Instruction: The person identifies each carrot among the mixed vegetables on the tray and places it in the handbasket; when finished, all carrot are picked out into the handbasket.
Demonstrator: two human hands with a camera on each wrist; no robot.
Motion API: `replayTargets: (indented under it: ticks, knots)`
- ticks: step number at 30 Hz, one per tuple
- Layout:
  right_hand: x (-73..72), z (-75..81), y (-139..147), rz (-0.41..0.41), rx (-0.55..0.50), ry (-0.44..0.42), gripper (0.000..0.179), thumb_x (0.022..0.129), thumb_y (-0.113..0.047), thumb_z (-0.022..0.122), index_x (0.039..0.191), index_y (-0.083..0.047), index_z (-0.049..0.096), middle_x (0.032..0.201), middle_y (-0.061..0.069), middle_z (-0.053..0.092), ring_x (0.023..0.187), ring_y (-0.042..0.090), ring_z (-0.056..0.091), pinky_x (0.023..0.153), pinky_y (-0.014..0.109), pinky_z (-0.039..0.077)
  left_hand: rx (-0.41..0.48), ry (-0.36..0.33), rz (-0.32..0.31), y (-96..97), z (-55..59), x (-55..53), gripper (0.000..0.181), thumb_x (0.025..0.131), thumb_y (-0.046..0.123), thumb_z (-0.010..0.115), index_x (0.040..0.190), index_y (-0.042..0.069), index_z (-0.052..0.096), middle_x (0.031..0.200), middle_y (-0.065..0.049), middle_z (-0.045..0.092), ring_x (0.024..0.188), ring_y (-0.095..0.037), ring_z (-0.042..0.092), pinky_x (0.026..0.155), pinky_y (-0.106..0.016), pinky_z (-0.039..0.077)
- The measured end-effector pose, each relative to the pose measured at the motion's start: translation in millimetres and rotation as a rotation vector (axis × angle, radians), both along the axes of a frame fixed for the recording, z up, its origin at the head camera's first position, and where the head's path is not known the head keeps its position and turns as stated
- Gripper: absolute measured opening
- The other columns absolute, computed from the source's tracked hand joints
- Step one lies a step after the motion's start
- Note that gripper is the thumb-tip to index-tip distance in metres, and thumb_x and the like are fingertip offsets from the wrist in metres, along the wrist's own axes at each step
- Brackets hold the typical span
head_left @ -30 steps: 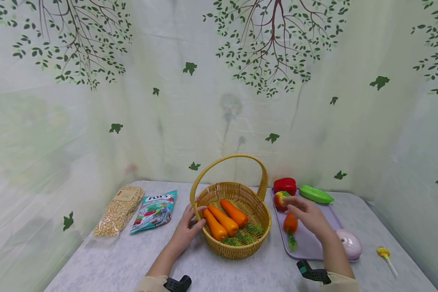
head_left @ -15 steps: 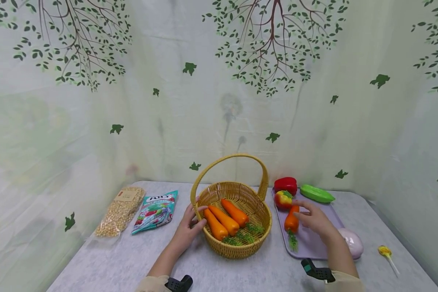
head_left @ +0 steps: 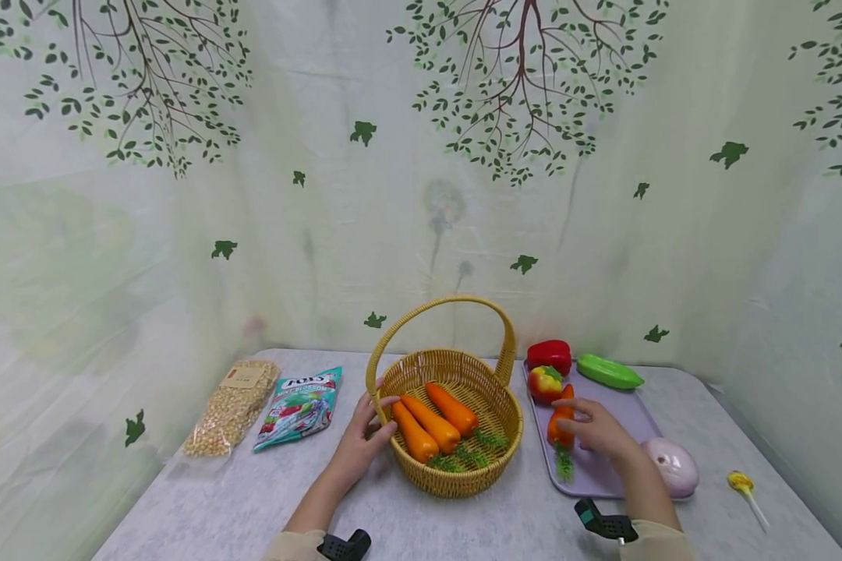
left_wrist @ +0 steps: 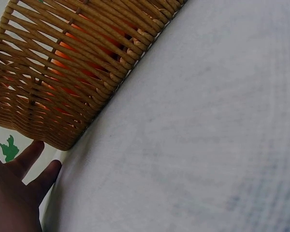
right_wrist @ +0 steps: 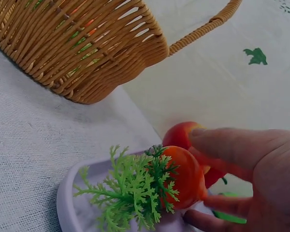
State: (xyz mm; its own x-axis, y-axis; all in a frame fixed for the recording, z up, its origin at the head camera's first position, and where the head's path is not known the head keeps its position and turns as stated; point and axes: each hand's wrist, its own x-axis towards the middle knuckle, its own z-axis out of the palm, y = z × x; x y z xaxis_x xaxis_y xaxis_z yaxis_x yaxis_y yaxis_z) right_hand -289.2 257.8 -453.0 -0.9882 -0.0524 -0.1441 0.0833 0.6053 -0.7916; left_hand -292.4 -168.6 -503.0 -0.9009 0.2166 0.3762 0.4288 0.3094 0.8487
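My left hand [head_left: 358,436] holds the left side of a wicker basket [head_left: 456,489] by its rim, at the foot of the tall handle. In the left wrist view two spread fingers [left_wrist: 42,179] show by the basket's lower wall. Inside lie three orange carrots [head_left: 431,421] with green fronds. Over a lilac tray [head_left: 603,479], my right hand [head_left: 599,428] pinches another carrot [head_left: 560,430], thumb on one side and fingers on the other. Its leafy top [right_wrist: 135,186] points toward the wrist camera. A red and yellow fruit [head_left: 545,384] lies just beyond it.
A red pepper [head_left: 549,357] and a green vegetable [head_left: 609,372] lie at the tray's far end, a pale purple round thing [head_left: 671,466] at its near right corner. A lollipop [head_left: 740,483] is farther right. On the left are a bag of corn kernels [head_left: 228,409] and a candy bag [head_left: 298,409].
My right hand has come down from above the tray onto the carrot, its thumb and fingers closing about it. The left hand and basket stay in place.
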Motion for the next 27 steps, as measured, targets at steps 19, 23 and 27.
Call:
replayTargets:
  ticks: [19, 23, 27]
  knots:
    - [-1.4, -3.2, -4.2, -0.051, 0.091, -0.015, 0.057, 0.085, -0.03, 0.076, 0.133, -0.009, 0.054, 0.137, 0.03, 0.048, 0.096, 0.026, 0.056, 0.077, 0.033, 0.056, -0.019, -0.053, -0.002, 2.3, 15.4, 8.9, 0.042, 0.1, 0.017, 0.057, 0.142, 0.016, 0.053, 0.169, -0.008, 0.013, 0.15, -0.036, 0.031, 0.11, -0.042, 0.042]
    - [0.2, -0.2, -3.0, -0.062, 0.065, -0.017, 0.054, 0.086, -0.026, 0.075, 0.131, -0.008, 0.053, 0.139, 0.031, 0.049, 0.101, 0.029, 0.056, 0.086, 0.039, 0.055, -0.014, -0.059, -0.003, 3.0, 19.0, 11.6, 0.041, 0.1, 0.016, 0.057, 0.141, 0.016, 0.054, 0.169, -0.009, 0.013, 0.15, -0.037, 0.031, 0.11, -0.045, 0.042]
    - [0.2, 2.0, -2.2, -0.07, 0.036, -0.018, 0.051, 0.087, -0.023, 0.072, 0.132, -0.005, 0.053, 0.137, 0.031, 0.05, 0.101, 0.031, 0.056, 0.085, 0.038, 0.053, -0.007, -0.047, 0.013, 2.7, 6.5, 4.1, 0.042, 0.1, 0.017, 0.057, 0.142, 0.015, 0.054, 0.169, -0.003, 0.013, 0.151, -0.034, 0.031, 0.11, -0.044, 0.042]
